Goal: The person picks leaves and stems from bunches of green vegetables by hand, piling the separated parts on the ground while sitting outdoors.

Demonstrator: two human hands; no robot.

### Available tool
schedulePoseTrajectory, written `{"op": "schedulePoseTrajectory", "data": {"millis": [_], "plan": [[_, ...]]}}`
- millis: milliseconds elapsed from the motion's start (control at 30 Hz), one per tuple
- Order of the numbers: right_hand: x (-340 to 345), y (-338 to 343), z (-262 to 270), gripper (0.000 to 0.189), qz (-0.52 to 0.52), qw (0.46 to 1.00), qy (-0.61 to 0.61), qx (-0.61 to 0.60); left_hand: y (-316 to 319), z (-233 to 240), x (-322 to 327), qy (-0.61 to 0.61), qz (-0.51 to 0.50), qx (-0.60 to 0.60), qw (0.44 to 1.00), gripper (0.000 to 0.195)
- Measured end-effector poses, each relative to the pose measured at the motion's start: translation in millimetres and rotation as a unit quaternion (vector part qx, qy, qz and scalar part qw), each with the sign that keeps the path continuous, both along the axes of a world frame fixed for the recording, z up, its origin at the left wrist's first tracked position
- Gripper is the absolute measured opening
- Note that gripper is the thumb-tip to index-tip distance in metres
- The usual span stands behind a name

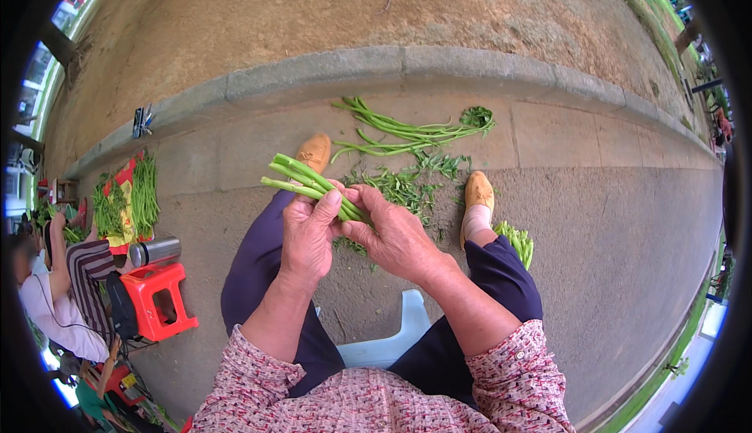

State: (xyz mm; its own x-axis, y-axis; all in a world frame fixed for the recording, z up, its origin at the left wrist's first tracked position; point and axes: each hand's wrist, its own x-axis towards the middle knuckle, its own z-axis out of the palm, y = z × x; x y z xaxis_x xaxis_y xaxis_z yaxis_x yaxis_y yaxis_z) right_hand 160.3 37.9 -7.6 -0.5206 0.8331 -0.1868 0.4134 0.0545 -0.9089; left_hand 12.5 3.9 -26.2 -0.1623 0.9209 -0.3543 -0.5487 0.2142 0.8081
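Several thick green vegetable stems (299, 175) are held together in front of me, their cut ends pointing to the upper left. My left hand (310, 230) grips them with the thumb on top. At their lower right part, my right hand (390, 230) closes its fingers and thumb around them. On the ground beyond my hands lie long leafy green stems (411, 133), with a curled leafy tip at their right end. Loose torn leaves (402, 189) are scattered between my feet. A bundle of cut stems (517, 244) lies beside my right leg.
A pale blue plastic stool (388, 339) is beneath me. To the left are a red plastic stool (154, 301), a steel flask (157, 251), green vegetables (144, 195) on a red and yellow sheet and a seated person (61, 309). A stone kerb (376, 71) runs across ahead.
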Motion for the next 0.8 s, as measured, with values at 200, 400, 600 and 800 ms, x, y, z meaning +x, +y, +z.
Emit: {"op": "schedulePoseTrajectory", "data": {"millis": [200, 400, 600, 800], "plan": [[-7.9, -5.8, -6.8, 0.044, 0.005, 0.999, -0.009, -0.034, 1.7, 10.4, -3.4, -0.001, -0.022, -0.006, 1.000, 0.016], [-14.3, -7.3, 6.2, 0.038, -0.005, 1.000, -0.005, 0.024, 3.5, 6.7, -8.7, 0.085, 0.009, 0.040, 0.995, 0.021], [-12.2, -8.0, 9.7, 0.019, -0.019, 0.999, -0.034, -0.008, 7.4, 12.6, -27.7, 0.093, -0.006, 0.018, 0.996, 0.030], [-13.8, -9.4, 6.6, 0.014, -0.015, 0.999, -0.033, 0.013, 8.6, 15.4, -27.5, 0.012, -0.005, 0.022, 1.000, 0.028]]}}
